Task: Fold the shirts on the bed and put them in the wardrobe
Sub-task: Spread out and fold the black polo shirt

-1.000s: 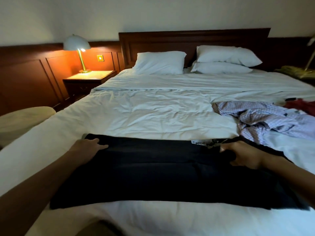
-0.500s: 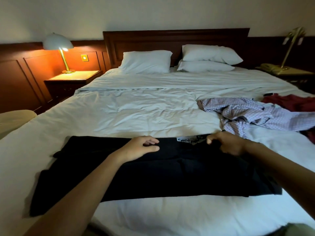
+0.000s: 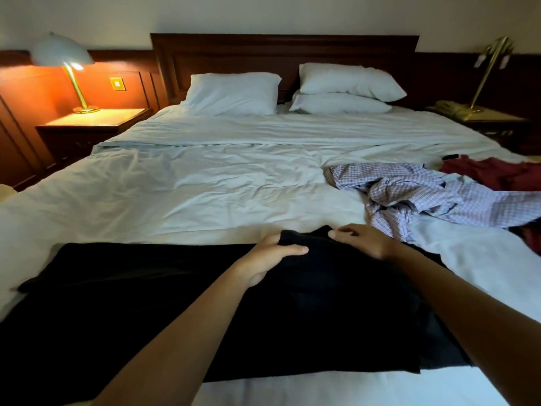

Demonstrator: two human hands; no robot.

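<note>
black shirt (image 3: pixel 146 288) now pinched by left hand (image 3: pixel 269 259), close beside right hand (image 3: pixel 369 241).

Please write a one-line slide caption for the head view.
Left hand pinches a black shirt on the bed, right hand touches it; checked shirt lies beside.

Two bare hands and two bare forearms. At the middle of the scene the left hand (image 3: pixel 269 259), broad across the back, with bare fingers. Behind it the left forearm (image 3: pixel 181 332), long and smooth, growing wide toward the near edge. Just to the right and a little farther, the right hand (image 3: pixel 363 240), with slender bare fingers. Behind it the right forearm (image 3: pixel 468 312), uncovered up to the near right edge. Upper sides softly lit, lower sides in shadow. Nails too small to tell.
</note>
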